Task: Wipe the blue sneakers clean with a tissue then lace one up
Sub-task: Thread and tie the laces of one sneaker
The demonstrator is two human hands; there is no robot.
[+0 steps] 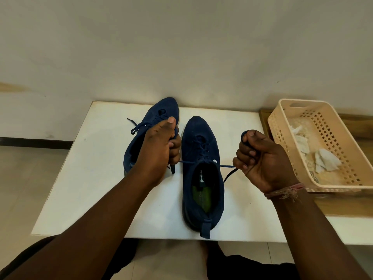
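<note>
While both forearms reach out over the near edge of the white table (80, 188), each hand has a fist closed round one end of the same dark blue lace (228, 166). Between the two fists lies the nearer sneaker (203, 178), heel towards the person, its green insole showing in the opening. From its top eyelets the lace runs out sideways, taut, to either grip. The right hand (264, 158), a frayed thread band (284, 191) on its wrist, has its fingers curled tight on the lace; a loop of it pokes out above the thumb and a loose tail hangs down below the fist. Across the shoe, the left hand (159, 148) clenches the other end, thumb up, with a short tail dangling beneath it. Just behind and partly under the left fist sits the second sneaker (159, 112), toe pointing at the wall (181, 47); its own laces look loosely tied, though the hand hides most of that shoe. Beyond the right fist, off to its outer side, a beige perforated basket (343, 178) rests on a wooden surface and holds crumpled white tissues (327, 162).
</note>
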